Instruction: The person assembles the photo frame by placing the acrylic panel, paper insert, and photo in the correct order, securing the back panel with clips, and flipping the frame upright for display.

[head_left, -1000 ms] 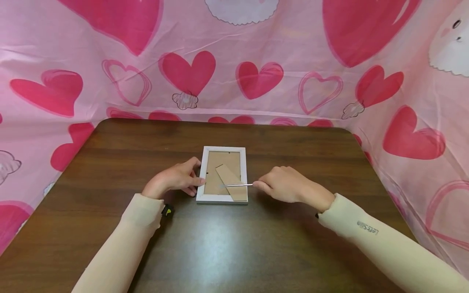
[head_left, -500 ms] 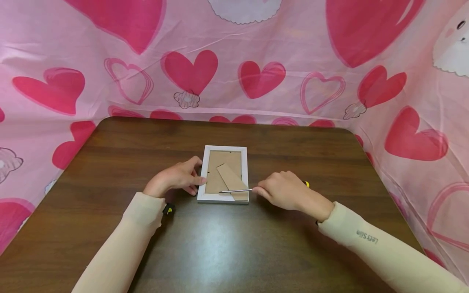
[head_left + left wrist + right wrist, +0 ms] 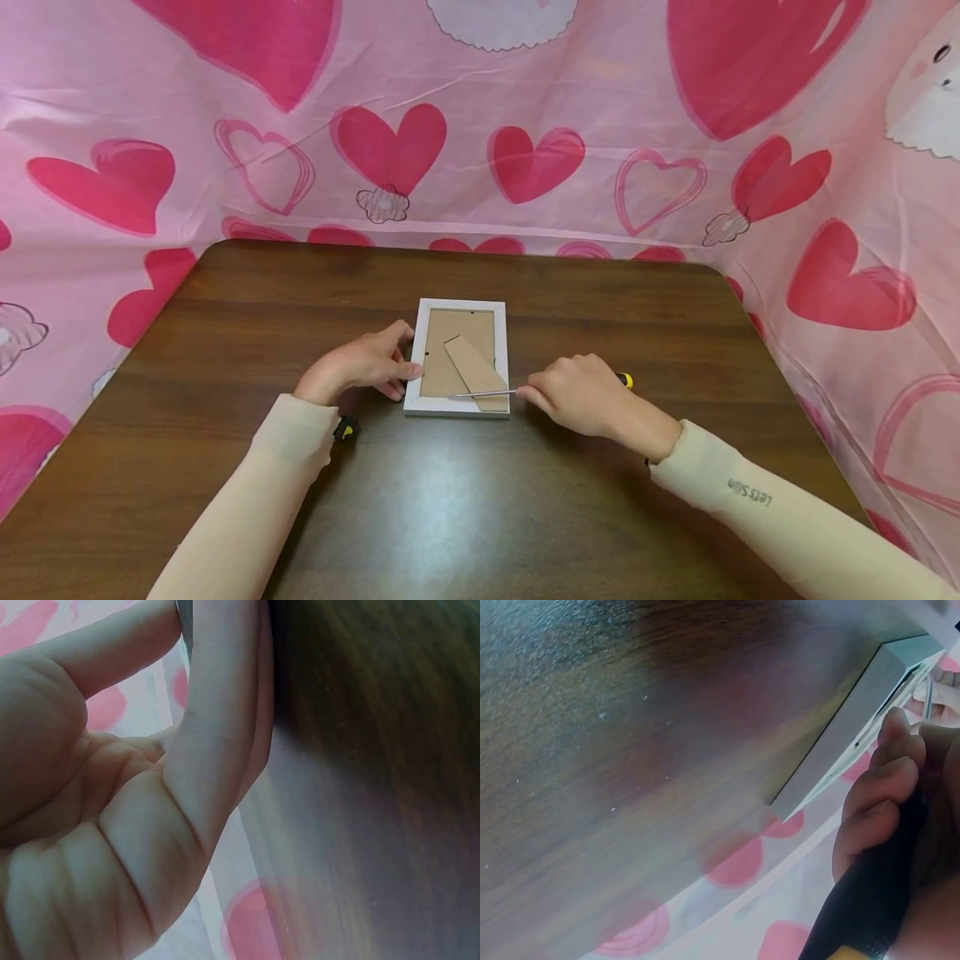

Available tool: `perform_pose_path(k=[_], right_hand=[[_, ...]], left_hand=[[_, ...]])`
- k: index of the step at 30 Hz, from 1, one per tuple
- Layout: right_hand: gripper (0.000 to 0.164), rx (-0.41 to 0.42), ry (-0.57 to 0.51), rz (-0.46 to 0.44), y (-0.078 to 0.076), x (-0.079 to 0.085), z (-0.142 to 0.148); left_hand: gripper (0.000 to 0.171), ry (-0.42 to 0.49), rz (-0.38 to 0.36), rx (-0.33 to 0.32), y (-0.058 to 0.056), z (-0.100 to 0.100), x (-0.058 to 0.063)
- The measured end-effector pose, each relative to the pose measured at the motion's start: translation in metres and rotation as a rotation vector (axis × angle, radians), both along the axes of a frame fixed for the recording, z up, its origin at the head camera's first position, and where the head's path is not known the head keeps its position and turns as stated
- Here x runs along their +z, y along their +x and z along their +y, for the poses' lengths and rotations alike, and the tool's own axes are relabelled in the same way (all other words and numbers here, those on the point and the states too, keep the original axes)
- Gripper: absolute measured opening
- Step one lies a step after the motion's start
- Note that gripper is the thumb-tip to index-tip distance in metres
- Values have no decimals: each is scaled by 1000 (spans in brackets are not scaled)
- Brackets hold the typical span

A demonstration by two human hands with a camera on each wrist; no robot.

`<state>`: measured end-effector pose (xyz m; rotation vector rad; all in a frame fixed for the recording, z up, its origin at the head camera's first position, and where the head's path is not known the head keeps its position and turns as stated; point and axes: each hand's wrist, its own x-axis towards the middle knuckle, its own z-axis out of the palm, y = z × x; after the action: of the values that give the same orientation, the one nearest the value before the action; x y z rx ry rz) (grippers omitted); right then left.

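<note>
A white picture frame (image 3: pixel 502 342) lies face down on the table, its brown backing board (image 3: pixel 454 323) and slanted cardboard stand (image 3: pixel 472 365) showing. My left hand (image 3: pixel 363 360) pinches the frame's left edge, thumb on top and fingers at the side. In my right hand (image 3: pixel 581 396) is a screwdriver (image 3: pixel 489 392), gripped by its black and yellow handle (image 3: pixel 870 892). Its metal shaft crosses over the stand, with the tip at the backing's lower edge near the bottom border. Whether the tip touches is too small to tell. The frame's side (image 3: pixel 847 731) shows in the right wrist view.
The dark wooden table (image 3: pixel 622 308) extends around the frame on all sides. Pink cloth with hearts (image 3: pixel 525 83) hangs behind the table and along both its sides. A black wrist strap with a yellow mark (image 3: pixel 346 428) sits at the left cuff.
The screwdriver tip has moved from the middle of the backing down towards the frame's bottom border. Its yellow handle end has come into view behind the right hand. The left hand holds its place.
</note>
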<state>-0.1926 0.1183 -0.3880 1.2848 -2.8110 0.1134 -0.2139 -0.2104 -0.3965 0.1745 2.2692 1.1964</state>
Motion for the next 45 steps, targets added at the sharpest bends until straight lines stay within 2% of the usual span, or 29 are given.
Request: perform_pose_path(k=[8, 18, 24, 28, 34, 38, 41, 45], right_hand=[[34, 5, -39, 49, 5, -2, -2], [34, -35, -73, -1, 14, 1, -6], [35, -59, -35, 8, 21, 8, -10], [39, -88, 50, 30, 27, 23, -18], [43, -115, 259, 134, 38, 51, -44], [32, -115, 383, 190, 47, 67, -64], [23, -131, 481, 195, 53, 77, -78], [23, -173, 603, 186, 59, 86, -98]], left_hand=[[60, -2, 4, -4, 0, 0, 0], [59, -6, -3, 3, 2, 1, 2], [59, -6, -4, 3, 2, 1, 2], [59, -9, -3, 3, 2, 0, 3], [61, -45, -1, 11, 4, -1, 3], [62, -58, -3, 9, 4, -2, 1], [62, -49, -6, 7, 4, -2, 0], [62, -37, -8, 17, 3, -2, -1]])
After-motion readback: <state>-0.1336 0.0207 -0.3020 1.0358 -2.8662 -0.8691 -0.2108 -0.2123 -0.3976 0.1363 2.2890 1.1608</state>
